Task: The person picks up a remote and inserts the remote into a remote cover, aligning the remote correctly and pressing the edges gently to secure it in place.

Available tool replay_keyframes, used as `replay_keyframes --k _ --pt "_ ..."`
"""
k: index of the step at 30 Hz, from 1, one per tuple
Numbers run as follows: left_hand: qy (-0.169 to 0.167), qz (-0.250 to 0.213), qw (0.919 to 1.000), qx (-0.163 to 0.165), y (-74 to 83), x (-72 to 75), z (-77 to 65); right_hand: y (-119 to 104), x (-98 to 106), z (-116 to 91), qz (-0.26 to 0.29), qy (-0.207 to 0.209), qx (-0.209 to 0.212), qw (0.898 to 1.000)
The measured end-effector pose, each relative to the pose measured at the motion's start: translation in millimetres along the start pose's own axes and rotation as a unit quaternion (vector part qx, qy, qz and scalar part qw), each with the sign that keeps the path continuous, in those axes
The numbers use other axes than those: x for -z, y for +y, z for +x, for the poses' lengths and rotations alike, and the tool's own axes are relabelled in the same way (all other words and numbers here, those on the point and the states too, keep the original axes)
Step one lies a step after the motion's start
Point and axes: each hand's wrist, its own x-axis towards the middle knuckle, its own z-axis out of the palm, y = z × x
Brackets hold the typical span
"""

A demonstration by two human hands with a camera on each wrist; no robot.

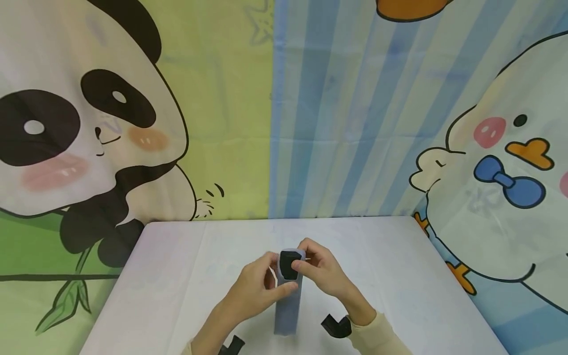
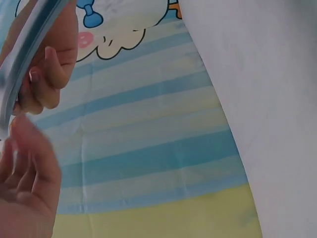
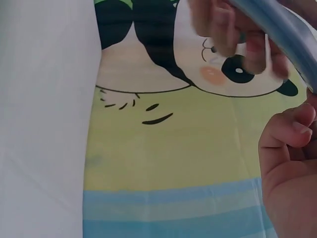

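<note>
A long, slim grey-blue object with a black rounded panel near its top stands tilted between both hands in the head view. My left hand grips its left side, thumb across the front below the panel. At the upper right my right hand pinches it, thumb on the panel's right edge and fingers behind the top. Side-on in the left wrist view, the object looks thin and slightly curved. In the right wrist view its smooth side shows, with the left hand's blurred fingers beneath it.
The white-covered table reaches back to a printed cloth with a panda and a white cartoon animal. Black straps show at both wrists, beside pale sleeves.
</note>
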Motion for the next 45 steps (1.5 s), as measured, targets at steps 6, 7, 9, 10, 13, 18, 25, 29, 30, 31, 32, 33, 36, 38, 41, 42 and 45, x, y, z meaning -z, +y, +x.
replay_keyframes --k 6,7,9,10,13,18,25,29,30,31,32,33,36,38,41,42,45 --pt "0.094 0.072 0.9843 -0.131 0.7 4.8 13.6 5 3 -2 0.007 0.004 0.0 1.0" --pt "0.086 0.069 0.9841 -0.139 0.5 4.2 15.3 5 3 -2 0.011 0.002 0.0 1.0" --pt "0.071 0.066 0.9862 -0.134 -0.1 2.8 16.5 6 3 -2 0.021 -0.009 -0.001 1.0" --pt "0.064 0.063 0.9878 -0.127 -0.7 2.2 16.3 6 3 -3 0.028 -0.016 -0.001 0.999" --pt "0.031 0.029 0.9938 -0.102 -1.2 1.5 15.4 7 3 -4 0.047 -0.037 0.002 0.998" --pt "-0.062 -0.123 0.9877 -0.075 -0.4 5.9 15.9 10 5 -7 0.083 -0.066 0.013 0.994" --pt "-0.137 -0.2 0.9687 -0.056 -0.2 20.7 15.3 14 5 -6 0.112 -0.075 0.036 0.99" --pt "-0.142 -0.173 0.9739 -0.035 -0.2 28.9 14.6 13 4 -5 0.105 -0.067 0.032 0.992" --pt "-0.143 -0.164 0.9756 -0.031 -0.5 30.1 14.3 12 4 -5 0.099 -0.064 0.031 0.992" --pt "-0.142 -0.152 0.9778 -0.027 -0.4 31.1 13.9 11 4 -5 0.095 -0.062 0.028 0.993" --pt "-0.14 -0.137 0.9803 -0.029 -0.5 31.8 13.5 11 4 -5 0.091 -0.059 0.026 0.994" --pt "-0.135 -0.119 0.9832 -0.03 -0.1 32.3 13.1 10 4 -5 0.086 -0.057 0.024 0.994" --pt "-0.112 -0.045 0.9919 -0.038 2.2 33.5 11.6 8 4 -5 0.078 -0.055 0.019 0.995" --pt "-0.098 0.009 0.9945 -0.037 5.1 33.9 11.5 8 3 -5 0.079 -0.061 0.013 0.995" --pt "-0.081 0.091 0.9917 -0.04 11.1 34.8 12.9 9 2 -5 0.077 -0.07 0.004 0.995" --pt "-0.077 0.123 0.9884 -0.047 12.9 34.8 13.6 10 2 -6 0.076 -0.073 0.002 0.994" --pt "-0.057 0.219 0.9701 -0.087 18.4 35.1 16.1 12 2 -7 0.071 -0.072 -0.001 0.995"
